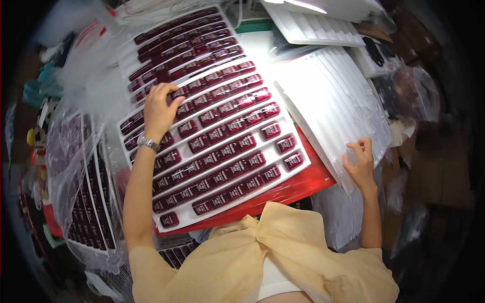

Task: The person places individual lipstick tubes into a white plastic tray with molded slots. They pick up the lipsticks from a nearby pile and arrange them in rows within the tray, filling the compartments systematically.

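A white ridged tray (228, 207) lies before me, carrying rows of small dark-red blocks with pale print, perhaps little bottles. Over its far left part is my left hand (160, 108), a metal watch (148, 143) on the wrist. Its thumb and bent fingers close about the end of one dark-red block (181, 92); the palm hides part of the rows. Several slots along the rows hold no block. To the right, my right hand (360, 162) hovers by the edge of a bare white ridged tray (328, 101), fingers bent and apart, with nothing seen in them.
Another loaded tray (126, 58) lies beyond, its blocks less evenly set. Clear plastic wrap (60, 166) covers more loaded trays at left. A red surface (298, 184) shows beneath the near tray. White trays (313, 30) and a bagged bundle (411, 93) stand at far right.
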